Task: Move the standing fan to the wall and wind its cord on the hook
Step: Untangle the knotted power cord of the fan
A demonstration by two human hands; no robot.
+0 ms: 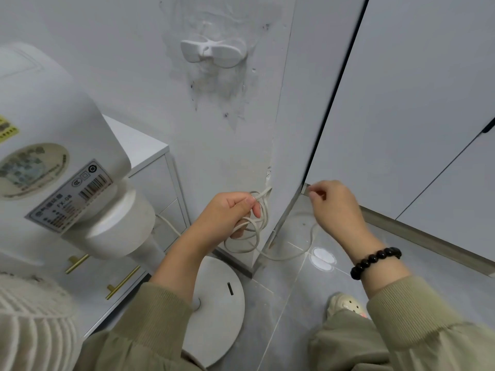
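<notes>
White cord [254,226] gathered as loops in left hand [230,210], fingers clamped on it, ready for the hook [213,53] at upper centre. Right hand [334,207] fingers curled, probably feeding slack; grip unclear.

Fan head [53,116] cut off at left edge.

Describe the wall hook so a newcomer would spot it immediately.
Start at the pale wall ahead, between the fan and the tall cabinet side panel. High up, on a rough patched area, sits the hook. It is the only raised white fitting there, with two wing-like arms.
</notes>
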